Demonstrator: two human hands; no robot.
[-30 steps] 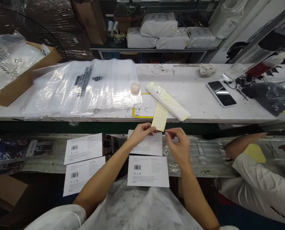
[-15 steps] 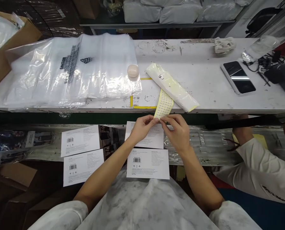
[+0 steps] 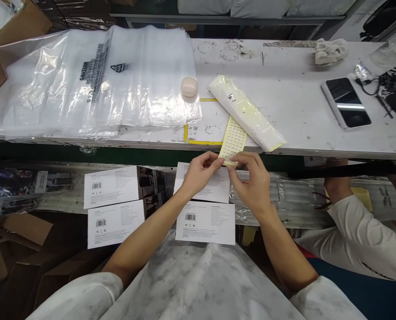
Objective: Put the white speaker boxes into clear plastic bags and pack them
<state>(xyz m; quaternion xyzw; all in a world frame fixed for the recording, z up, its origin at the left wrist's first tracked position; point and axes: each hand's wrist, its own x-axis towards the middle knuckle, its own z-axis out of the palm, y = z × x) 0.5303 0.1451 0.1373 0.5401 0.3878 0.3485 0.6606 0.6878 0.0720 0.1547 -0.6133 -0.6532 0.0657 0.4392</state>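
Observation:
A yellow-edged sheet of small labels (image 3: 234, 137) hangs off the bench edge, its upper end under a plastic-wrapped packet (image 3: 247, 114). My left hand (image 3: 200, 174) pinches the sheet's lower left corner between thumb and fingers. At the lower right corner, my right hand (image 3: 252, 182) has its thumb and forefinger closed on the sheet's edge; whether a loose label is between them is too small to tell. Below my hands are two white printed boxes, the nearer box (image 3: 205, 223) in full view and the farther box (image 3: 214, 186) partly covered by my left hand.
Two more white boxes (image 3: 116, 223) stand at the left. Clear plastic bags (image 3: 144, 80) cover the bench's left side, with a beige rounded case (image 3: 189, 87) on them. A phone (image 3: 346, 103) and crumpled cloth (image 3: 330, 52) lie at right. A co-worker's sleeve (image 3: 367, 222) is nearby.
The view has shifted slightly, moving the bench items up and right. My right hand has moved a little right, away from my left, and more of the sheet's lower edge shows between them.

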